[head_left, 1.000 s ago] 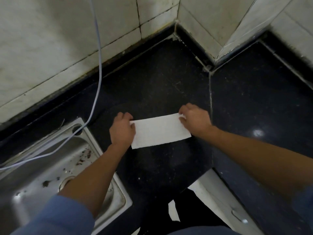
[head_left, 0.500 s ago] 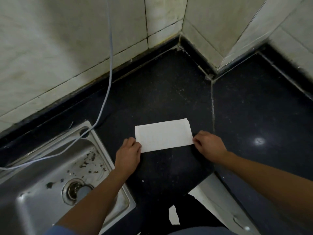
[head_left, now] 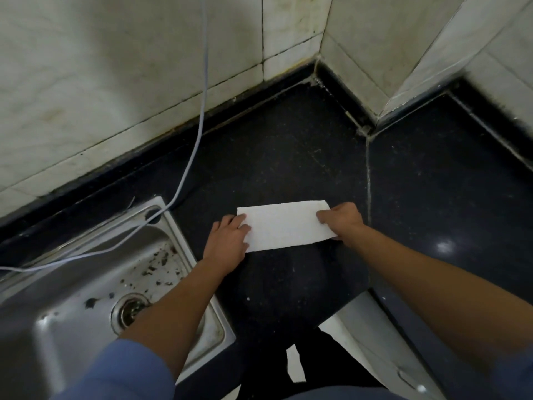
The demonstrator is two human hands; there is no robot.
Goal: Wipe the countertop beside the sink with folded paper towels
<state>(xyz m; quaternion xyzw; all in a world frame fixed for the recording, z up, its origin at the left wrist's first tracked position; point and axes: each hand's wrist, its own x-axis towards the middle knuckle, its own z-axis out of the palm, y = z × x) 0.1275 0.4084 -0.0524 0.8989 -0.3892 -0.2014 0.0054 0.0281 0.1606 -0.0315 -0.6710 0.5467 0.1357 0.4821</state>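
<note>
A person works a folded paper towel (head_left: 284, 225) over the dark countertop (head_left: 288, 157), midway between the sink (head_left: 176, 226) rim and the counter's seam. The left hand (head_left: 227, 241) presses fairly straight fingers on the towel's left end. The right hand (head_left: 341, 223) curls its fingers over the right end. Wiping looks under way. The back corner and front edge are seemingly still to be covered, and specks remain near the front edge. Half a second earlier both hands sat at the towel's near corners. They now flank its short ends.
</note>
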